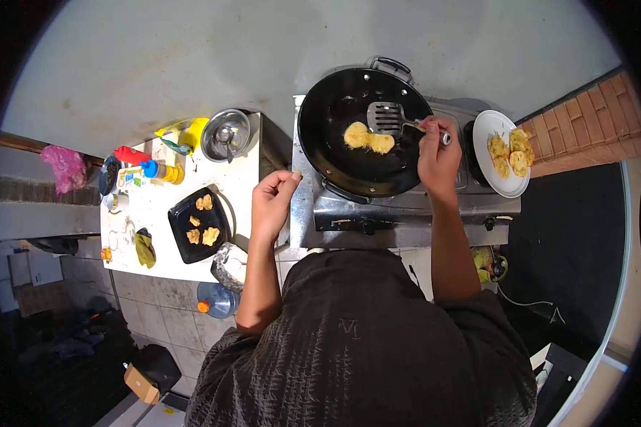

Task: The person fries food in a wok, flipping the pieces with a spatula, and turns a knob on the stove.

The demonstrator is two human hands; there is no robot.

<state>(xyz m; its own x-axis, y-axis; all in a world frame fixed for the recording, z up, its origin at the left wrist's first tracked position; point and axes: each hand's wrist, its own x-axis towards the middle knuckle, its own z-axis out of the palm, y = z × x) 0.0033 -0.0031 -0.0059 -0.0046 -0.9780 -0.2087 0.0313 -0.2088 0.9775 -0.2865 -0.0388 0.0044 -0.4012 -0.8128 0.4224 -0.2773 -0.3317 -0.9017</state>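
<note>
Our right hand (439, 158) gripped the slotted spatula (385, 118) by its handle.
Our left hand (273, 203) pinched narrow, contents unclear; we judged the fritters (369, 139) soft, best supported from beneath.

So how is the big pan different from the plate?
The pan is black; the plate is white. The pan is wider and deeper, while the plate is smaller and flatter. The pan has less food in it than the plate has on it. Both are round and hold yellowish food.
</note>
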